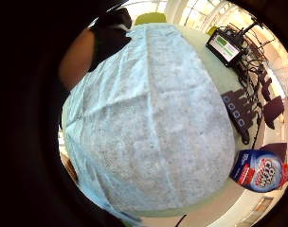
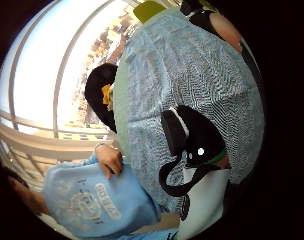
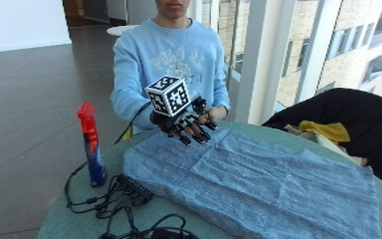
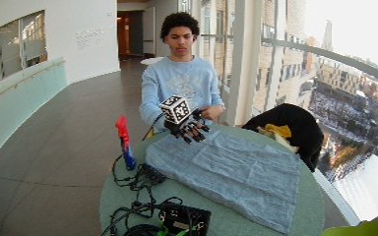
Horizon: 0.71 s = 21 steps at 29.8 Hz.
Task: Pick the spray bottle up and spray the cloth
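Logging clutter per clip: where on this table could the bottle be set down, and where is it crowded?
Bare table shows only in narrow strips: along the near rim below the cloth, and around the spray bottle at the edge. The cloth covers most of the top. Cables and a power strip crowd the corner beside the bottle. The gloved right hand hovers over the cloth's far corner.

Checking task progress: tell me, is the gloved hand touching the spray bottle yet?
Apart. The outside view shows the gloved right hand raised over the cloth, with bare table between it and the spray bottle.

An office lobby — tall windows, long corridor, round table.
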Tool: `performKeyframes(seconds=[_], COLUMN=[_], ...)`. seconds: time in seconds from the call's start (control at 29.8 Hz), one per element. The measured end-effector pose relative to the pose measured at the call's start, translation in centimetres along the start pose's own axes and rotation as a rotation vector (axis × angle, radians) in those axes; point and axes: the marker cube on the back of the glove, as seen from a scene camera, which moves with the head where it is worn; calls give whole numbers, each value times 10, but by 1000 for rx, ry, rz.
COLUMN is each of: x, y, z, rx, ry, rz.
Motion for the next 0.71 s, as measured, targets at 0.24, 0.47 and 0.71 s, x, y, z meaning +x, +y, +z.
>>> performKeyframes(seconds=[0.24, 0.47, 0.71], x=[2, 5, 9], y=[-7, -11, 0], z=[1, 4, -1], rx=[-8, -21, -8], ry=[27, 41, -11], rz=[13, 21, 38])
